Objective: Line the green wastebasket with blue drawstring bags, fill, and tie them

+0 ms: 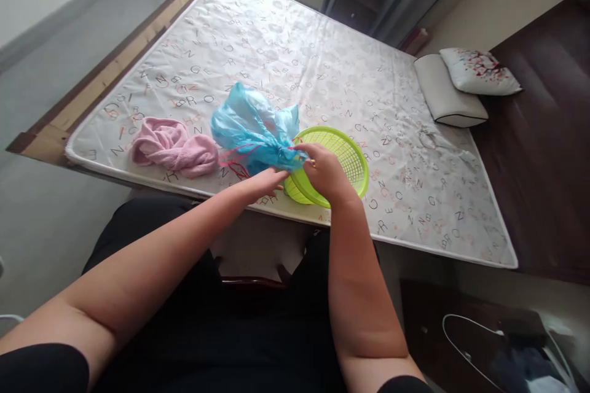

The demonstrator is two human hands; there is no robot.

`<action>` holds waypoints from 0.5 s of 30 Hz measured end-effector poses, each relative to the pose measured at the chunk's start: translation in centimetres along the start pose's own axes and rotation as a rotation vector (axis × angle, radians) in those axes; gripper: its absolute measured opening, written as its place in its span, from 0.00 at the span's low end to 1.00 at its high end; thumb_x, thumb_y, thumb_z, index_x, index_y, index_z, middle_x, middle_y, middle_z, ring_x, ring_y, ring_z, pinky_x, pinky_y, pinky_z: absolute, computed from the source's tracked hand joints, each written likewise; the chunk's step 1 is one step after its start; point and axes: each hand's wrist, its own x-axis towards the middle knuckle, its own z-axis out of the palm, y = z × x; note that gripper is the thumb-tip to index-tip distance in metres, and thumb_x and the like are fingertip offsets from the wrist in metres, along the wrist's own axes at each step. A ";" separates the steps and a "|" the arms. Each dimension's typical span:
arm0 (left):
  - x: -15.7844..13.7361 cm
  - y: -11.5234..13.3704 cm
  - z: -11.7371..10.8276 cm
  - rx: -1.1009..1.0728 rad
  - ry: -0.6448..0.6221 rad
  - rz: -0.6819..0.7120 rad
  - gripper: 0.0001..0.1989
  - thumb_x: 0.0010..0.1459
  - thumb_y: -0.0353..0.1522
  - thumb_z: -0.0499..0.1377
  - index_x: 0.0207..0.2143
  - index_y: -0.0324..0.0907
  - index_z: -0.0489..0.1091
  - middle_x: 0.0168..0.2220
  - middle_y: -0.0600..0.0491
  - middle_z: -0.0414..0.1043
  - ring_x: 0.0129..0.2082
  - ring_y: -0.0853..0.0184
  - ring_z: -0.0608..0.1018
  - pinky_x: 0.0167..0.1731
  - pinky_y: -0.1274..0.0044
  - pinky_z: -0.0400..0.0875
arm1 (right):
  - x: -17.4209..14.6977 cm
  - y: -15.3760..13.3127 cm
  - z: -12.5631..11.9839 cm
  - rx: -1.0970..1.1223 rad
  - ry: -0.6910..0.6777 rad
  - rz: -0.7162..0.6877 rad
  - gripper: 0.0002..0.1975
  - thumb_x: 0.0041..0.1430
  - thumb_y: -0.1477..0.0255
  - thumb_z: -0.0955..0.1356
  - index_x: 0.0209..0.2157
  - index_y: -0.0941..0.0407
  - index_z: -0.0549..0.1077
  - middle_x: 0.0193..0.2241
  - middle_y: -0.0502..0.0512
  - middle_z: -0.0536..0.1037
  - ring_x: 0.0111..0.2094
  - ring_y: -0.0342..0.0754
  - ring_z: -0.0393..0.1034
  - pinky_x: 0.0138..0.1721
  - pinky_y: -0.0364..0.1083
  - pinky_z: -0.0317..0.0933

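Note:
A crumpled blue plastic bag (253,126) lies on the mattress, gathered tight at its right end. My right hand (325,173) pinches that gathered end between thumb and fingers, over the near left rim of a lime-green mesh basket (354,159). From below, my left hand (268,183) grips the bag's lower edge; its fingertips are partly hidden. Thin red strings (237,167) trail from the bag toward the left. A twisted pink towel (173,146) rests just left of the bag, apart from both hands.
The mattress (322,73) has a letter print and a wooden bed frame (115,64) along its left. A cushion (449,89) and a flowered pillow (482,70) sit by the dark headboard (544,135). At lower right a white cable (461,319) lies on a dark cabinet.

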 end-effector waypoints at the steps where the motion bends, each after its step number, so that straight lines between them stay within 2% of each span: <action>1: 0.0 0.0 -0.2 0.018 0.002 -0.028 0.40 0.63 0.54 0.70 0.72 0.51 0.68 0.73 0.38 0.69 0.56 0.47 0.85 0.41 0.69 0.80 | -0.3 0.9 -0.5 0.009 0.014 0.037 0.21 0.64 0.79 0.66 0.54 0.54 0.82 0.56 0.63 0.83 0.54 0.56 0.81 0.64 0.62 0.72; 4: 0.4 -0.1 -0.6 0.072 -0.018 -0.073 0.44 0.68 0.56 0.65 0.78 0.48 0.59 0.73 0.33 0.68 0.59 0.45 0.84 0.47 0.66 0.80 | -1.2 3.1 -1.5 0.074 0.055 0.131 0.16 0.68 0.69 0.69 0.54 0.54 0.82 0.54 0.63 0.85 0.48 0.55 0.83 0.57 0.61 0.77; 7: 0.8 0.1 -1.4 0.161 -0.001 -0.078 0.42 0.71 0.55 0.60 0.79 0.47 0.57 0.74 0.34 0.67 0.65 0.44 0.80 0.55 0.61 0.79 | -1.9 4.6 -1.9 -0.047 0.180 0.152 0.15 0.69 0.67 0.69 0.51 0.55 0.83 0.55 0.65 0.84 0.58 0.60 0.80 0.65 0.65 0.71; 9: 1.2 0.4 -2.1 0.280 0.074 -0.028 0.41 0.72 0.52 0.60 0.79 0.45 0.59 0.75 0.35 0.66 0.70 0.43 0.75 0.63 0.59 0.75 | -2.2 5.4 -2.1 -0.215 0.297 0.232 0.14 0.67 0.70 0.69 0.50 0.56 0.83 0.60 0.69 0.81 0.66 0.64 0.73 0.72 0.71 0.61; 11: 1.8 0.8 -3.1 0.430 0.189 0.046 0.40 0.70 0.48 0.62 0.78 0.41 0.62 0.76 0.35 0.65 0.75 0.43 0.69 0.72 0.59 0.66 | -2.8 6.5 -2.4 -0.340 0.404 0.370 0.17 0.65 0.71 0.69 0.53 0.55 0.81 0.67 0.71 0.74 0.73 0.69 0.64 0.73 0.77 0.53; 13: 2.4 1.0 -4.3 0.555 0.300 0.079 0.42 0.68 0.45 0.64 0.78 0.37 0.62 0.78 0.34 0.61 0.78 0.43 0.64 0.77 0.60 0.58 | -3.6 8.1 -2.9 -0.391 0.503 0.475 0.23 0.63 0.72 0.69 0.59 0.55 0.78 0.73 0.72 0.67 0.77 0.71 0.57 0.74 0.79 0.51; 15: 2.8 1.2 -5.5 0.638 0.383 0.069 0.45 0.66 0.43 0.66 0.79 0.34 0.59 0.80 0.32 0.53 0.80 0.43 0.58 0.79 0.60 0.53 | -4.8 9.9 -3.5 -0.367 0.569 0.553 0.30 0.61 0.73 0.69 0.66 0.57 0.73 0.74 0.75 0.64 0.77 0.70 0.57 0.74 0.75 0.54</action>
